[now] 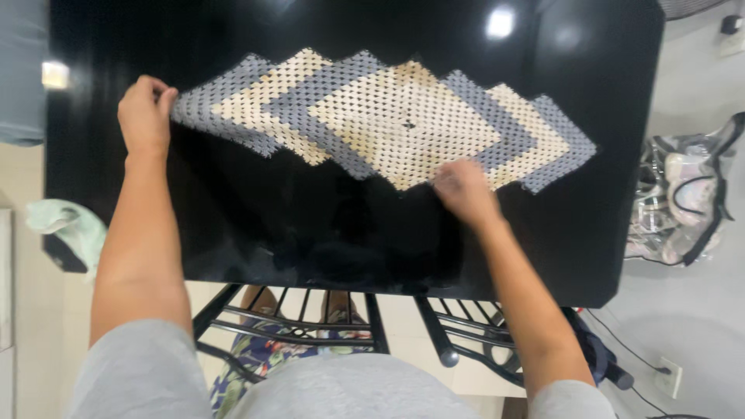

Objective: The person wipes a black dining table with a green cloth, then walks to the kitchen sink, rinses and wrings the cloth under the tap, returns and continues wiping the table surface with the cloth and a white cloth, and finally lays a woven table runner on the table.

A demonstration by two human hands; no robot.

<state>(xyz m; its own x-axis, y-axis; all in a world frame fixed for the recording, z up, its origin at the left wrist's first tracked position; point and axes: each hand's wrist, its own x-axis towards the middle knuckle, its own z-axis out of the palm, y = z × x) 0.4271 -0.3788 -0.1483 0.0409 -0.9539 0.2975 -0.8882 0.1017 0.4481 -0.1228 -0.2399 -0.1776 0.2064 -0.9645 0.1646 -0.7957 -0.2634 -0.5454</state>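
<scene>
A crocheted mat (388, 116) in grey and cream zigzag bands lies spread across the far half of a glossy black table (310, 233). My left hand (144, 115) pinches the mat's left grey corner between thumb and fingers. My right hand (464, 190) rests on the mat's near edge just right of the middle, fingers blurred, pressing or gripping the cream and grey border. Both forearms reach out over the table from grey sleeves.
A clear plastic bag (687, 202) with dark trim sits on the floor to the right. A pale green cloth (66, 225) lies at the left. Black metal frame bars (326, 326) show under the table's near edge. A wall socket (669, 376) with a cable is at the lower right.
</scene>
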